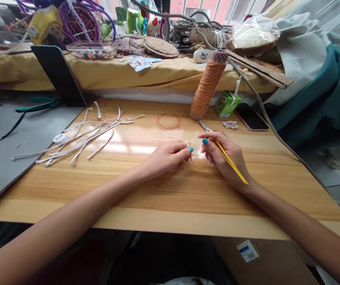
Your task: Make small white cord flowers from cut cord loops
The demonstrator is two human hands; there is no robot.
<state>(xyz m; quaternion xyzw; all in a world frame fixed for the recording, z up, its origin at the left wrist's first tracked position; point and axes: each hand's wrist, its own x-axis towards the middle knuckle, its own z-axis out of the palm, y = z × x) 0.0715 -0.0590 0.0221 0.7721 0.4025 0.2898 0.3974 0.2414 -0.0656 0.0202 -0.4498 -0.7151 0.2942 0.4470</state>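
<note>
Between thumb and forefinger, my left hand (171,155) pinches a small pale cord loop (187,143) just above the wooden board. To its right is my right hand (227,158), fingers curled, with yellow tweezers (231,163) held across the palm and pointing back toward the wrist. The two hands are a short gap apart. Scissors (204,126) lie just beyond the right hand, their handles partly hidden by it. A coil of thin orange cord (169,121) rests farther back, and several white cords (90,136) are spread at the left.
A tall spool of orange twine (208,85) stands at the back of the board (158,202). Beside it are a green drink carton (227,103), small white beads (230,124) and a phone (251,116). Green-handled pliers (38,104) and a dark tablet (59,75) are at left. A grey cable (265,111) crosses the right side.
</note>
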